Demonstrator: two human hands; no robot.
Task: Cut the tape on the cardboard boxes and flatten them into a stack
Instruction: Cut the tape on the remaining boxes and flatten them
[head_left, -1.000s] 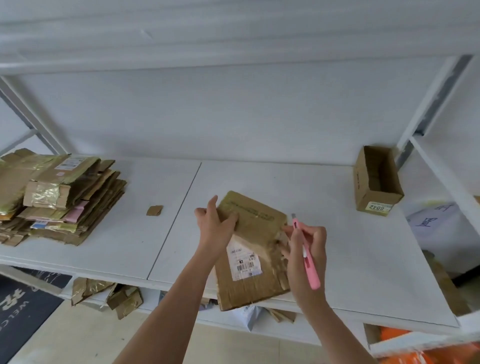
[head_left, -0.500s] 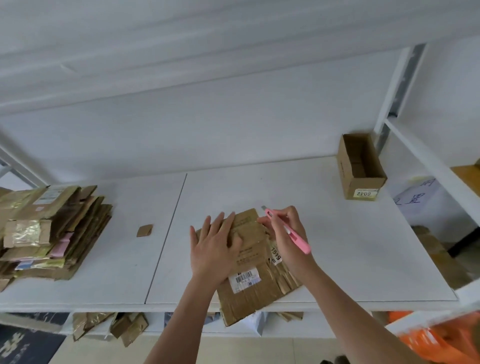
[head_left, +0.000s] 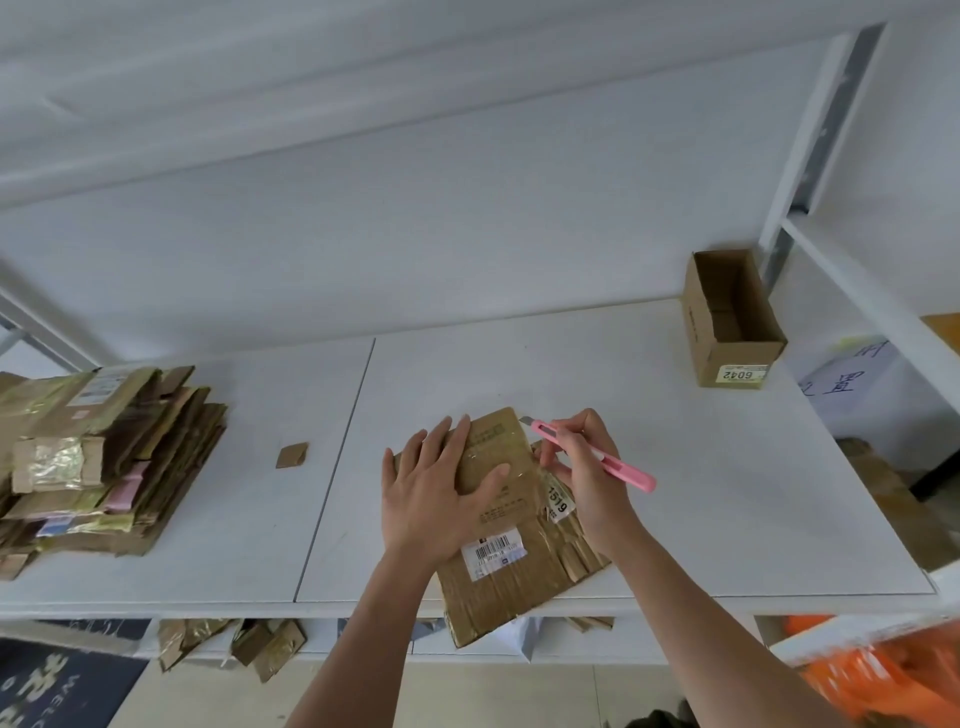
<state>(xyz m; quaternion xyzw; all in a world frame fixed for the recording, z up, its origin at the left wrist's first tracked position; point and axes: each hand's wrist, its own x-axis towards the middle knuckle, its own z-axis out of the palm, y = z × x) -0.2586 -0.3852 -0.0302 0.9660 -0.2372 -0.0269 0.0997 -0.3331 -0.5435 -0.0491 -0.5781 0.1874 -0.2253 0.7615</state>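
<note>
Lowered, pink cutter meets flattened box; open box upright.

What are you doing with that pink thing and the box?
A person is cutting tape on a cardboard box lying on a white shelf. The left hand presses flat on it, and the right hand holds a pink cutter with its blade at the box's far edge. A stack of flattened boxes sits to the left, and an open box waits at the back right.
</note>
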